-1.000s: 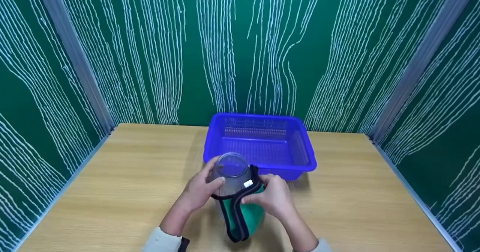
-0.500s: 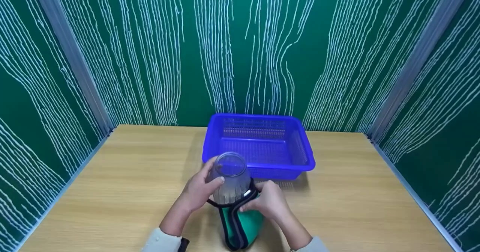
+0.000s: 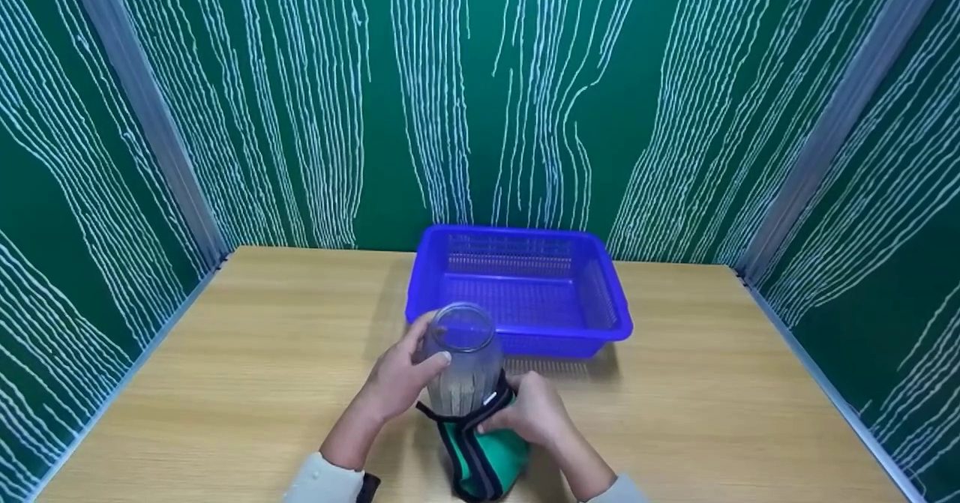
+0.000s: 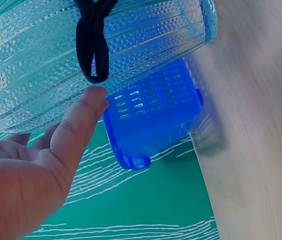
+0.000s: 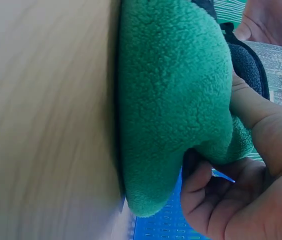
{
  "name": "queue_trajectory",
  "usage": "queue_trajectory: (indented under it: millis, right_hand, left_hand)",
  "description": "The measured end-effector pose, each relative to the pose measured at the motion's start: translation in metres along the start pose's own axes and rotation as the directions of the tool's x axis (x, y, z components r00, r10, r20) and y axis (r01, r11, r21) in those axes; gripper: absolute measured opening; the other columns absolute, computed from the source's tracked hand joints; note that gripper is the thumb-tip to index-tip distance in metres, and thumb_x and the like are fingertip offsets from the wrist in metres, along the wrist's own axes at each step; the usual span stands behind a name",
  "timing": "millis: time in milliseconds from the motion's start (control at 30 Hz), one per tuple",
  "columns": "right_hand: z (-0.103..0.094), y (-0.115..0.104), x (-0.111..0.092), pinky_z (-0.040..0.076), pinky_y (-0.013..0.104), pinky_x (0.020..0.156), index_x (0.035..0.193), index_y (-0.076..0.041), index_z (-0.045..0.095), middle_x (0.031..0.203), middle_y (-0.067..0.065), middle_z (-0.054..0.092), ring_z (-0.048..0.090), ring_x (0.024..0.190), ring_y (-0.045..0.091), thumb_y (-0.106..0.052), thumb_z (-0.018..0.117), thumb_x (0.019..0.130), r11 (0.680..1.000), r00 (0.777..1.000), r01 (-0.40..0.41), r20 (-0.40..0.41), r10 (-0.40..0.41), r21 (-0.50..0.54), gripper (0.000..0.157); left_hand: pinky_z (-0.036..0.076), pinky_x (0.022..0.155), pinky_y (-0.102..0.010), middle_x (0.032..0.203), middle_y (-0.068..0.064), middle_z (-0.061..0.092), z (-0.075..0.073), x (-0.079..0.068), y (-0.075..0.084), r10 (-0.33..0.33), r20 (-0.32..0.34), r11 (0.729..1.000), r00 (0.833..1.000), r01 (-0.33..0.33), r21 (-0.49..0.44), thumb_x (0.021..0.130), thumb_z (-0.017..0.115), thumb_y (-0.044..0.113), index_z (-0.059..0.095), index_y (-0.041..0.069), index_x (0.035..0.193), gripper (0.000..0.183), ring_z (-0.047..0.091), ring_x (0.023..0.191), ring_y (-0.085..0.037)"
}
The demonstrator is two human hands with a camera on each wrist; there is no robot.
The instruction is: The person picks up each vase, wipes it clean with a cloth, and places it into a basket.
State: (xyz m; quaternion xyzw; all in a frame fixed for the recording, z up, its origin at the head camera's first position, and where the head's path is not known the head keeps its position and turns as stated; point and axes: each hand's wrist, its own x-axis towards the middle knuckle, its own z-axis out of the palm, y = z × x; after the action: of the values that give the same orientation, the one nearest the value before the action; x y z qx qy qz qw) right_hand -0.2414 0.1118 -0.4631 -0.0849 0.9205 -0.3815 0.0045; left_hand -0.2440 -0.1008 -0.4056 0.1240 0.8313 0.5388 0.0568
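Here, low centre in the head view, the left hand (image 3: pixel 401 383) has its fingers curled round a clear jar (image 3: pixel 469 372); the right hand (image 3: pixel 536 413) pinches a green cloth (image 3: pixel 504 454) at its lower end. Just above, the jar hides part of the blue basket (image 3: pixel 577 333) on the tabletop (image 3: pixel 712 368).

Basket (image 3: pixel 555 344) on table (image 3: pixel 720 398), behind jar (image 3: pixel 466 372)

worktop (image 3: pixel 225 375): flat, pale wood-grain surface
blue basket (image 3: pixel 562 333): upright, at the far edge
green fleece cover (image 3: pixel 501 454): resting nearer, in front of the basket
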Motion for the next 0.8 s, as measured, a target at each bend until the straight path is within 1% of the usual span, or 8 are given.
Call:
queue_trajectory:
  millis: [67, 167, 267, 333, 533, 633, 733, 800]
  right_hand:
    - [-0.003, -0.001, 0.0, 0.045, 0.037, 0.083, 0.095, -0.015, 0.066, 0.093, -0.001, 0.066, 0.057, 0.091, 0.015, -0.046, 0.082, 0.037, 1.0, 1.0, 0.007, 0.006, -0.007, 0.005, 0.068]
    - [-0.008, -0.003, -0.002, 0.043, 0.038, 0.087, 0.104, -0.011, 0.064, 0.1, 0.001, 0.065, 0.055, 0.097, 0.016, -0.047, 0.081, 0.04, 1.0, 1.0, 0.006, 0.025, -0.007, 0.022, 0.075]
    - [-0.014, -0.006, -0.004, 0.043, 0.038, 0.087, 0.106, -0.008, 0.062, 0.101, 0.002, 0.064, 0.054, 0.098, 0.016, -0.048, 0.08, 0.044, 0.999, 0.999, 0.005, 0.032, -0.007, 0.046, 0.076]
    - [-0.019, -0.009, -0.006, 0.043, 0.038, 0.086, 0.108, -0.008, 0.06, 0.102, 0.002, 0.063, 0.054, 0.098, 0.016, -0.048, 0.08, 0.046, 0.998, 1.0, 0.004, 0.027, -0.005, 0.069, 0.076]
    - [-0.033, -0.024, -0.012, 0.04, 0.038, 0.089, 0.106, -0.009, 0.06, 0.1, 0.002, 0.063, 0.054, 0.098, 0.016, -0.041, 0.081, 0.047, 0.989, 0.997, 0.056, -0.059, -0.048, 0.14, 0.071]
    - [-0.039, -0.029, -0.013, 0.04, 0.038, 0.09, 0.106, -0.01, 0.06, 0.101, 0.002, 0.063, 0.054, 0.098, 0.016, -0.043, 0.081, 0.047, 0.985, 0.993, 0.078, -0.102, -0.063, 0.155, 0.07]
    - [-0.045, -0.033, -0.014, 0.045, 0.036, 0.084, 0.108, -0.013, 0.06, 0.102, 0.001, 0.062, 0.055, 0.095, 0.014, -0.046, 0.079, 0.049, 0.98, 0.99, 0.085, -0.127, -0.062, 0.179, 0.07]
    - [-0.049, -0.036, -0.015, 0.048, 0.032, 0.077, 0.11, -0.013, 0.06, 0.101, 0.002, 0.063, 0.057, 0.088, 0.013, -0.045, 0.079, 0.05, 0.974, 0.987, 0.091, -0.146, -0.06, 0.21, 0.071]
  left_hand:
    - [0.032, 0.095, -0.055, 0.139, 0.002, 0.034, 0.001, 0.002, -0.003, 0.005, -0.004, 1.0, 1.0, -0.005, -0.007, 0.08, 0.052, 0.046, 0.027, 0.051, 0.124, 0.051, 0.033, 0.126, -0.028]
    - [0.033, 0.093, -0.056, 0.138, 0.003, 0.034, 0.002, 0.002, -0.004, -0.003, -0.015, 1.0, 1.0, 0.003, -0.016, 0.079, 0.053, 0.049, 0.027, 0.053, 0.123, 0.052, 0.033, 0.126, -0.029]
    - [0.034, 0.092, -0.056, 0.138, 0.005, 0.034, 0.003, 0.001, -0.004, -0.013, -0.022, 1.0, 1.0, 0.012, -0.029, 0.077, 0.054, 0.051, 0.027, 0.054, 0.122, 0.052, 0.033, 0.126, -0.029]
    - [0.034, 0.092, -0.057, 0.137, 0.006, 0.035, 0.003, 0.0, -0.004, -0.007, -0.023, 0.999, 1.0, 0.007, -0.036, 0.077, 0.054, 0.052, 0.028, 0.054, 0.122, 0.052, 0.033, 0.126, -0.03]
    - [0.04, 0.085, -0.053, 0.127, 0.0, 0.042, 0.004, 0.001, -0.004, 0.05, -0.046, 0.999, 0.998, -0.051, -0.016, 0.076, 0.057, 0.05, 0.031, 0.051, 0.121, 0.052, 0.042, 0.117, -0.032]
    - [0.041, 0.085, -0.052, 0.125, -0.001, 0.042, 0.004, 0.001, -0.001, 0.047, -0.037, 0.998, 0.998, -0.048, -0.027, 0.077, 0.057, 0.049, 0.031, 0.047, 0.122, 0.053, 0.043, 0.115, -0.031]
    - [0.041, 0.087, -0.051, 0.126, -0.002, 0.041, 0.002, -0.001, 0.003, 0.036, -0.02, 0.999, 0.999, -0.037, -0.04, 0.078, 0.057, 0.047, 0.031, 0.042, 0.124, 0.054, 0.042, 0.115, -0.031]
    - [0.041, 0.087, -0.051, 0.127, -0.004, 0.041, 0.001, -0.003, 0.007, 0.024, -0.01, 0.999, 1.0, -0.025, -0.045, 0.079, 0.057, 0.045, 0.031, 0.039, 0.125, 0.054, 0.042, 0.115, -0.031]
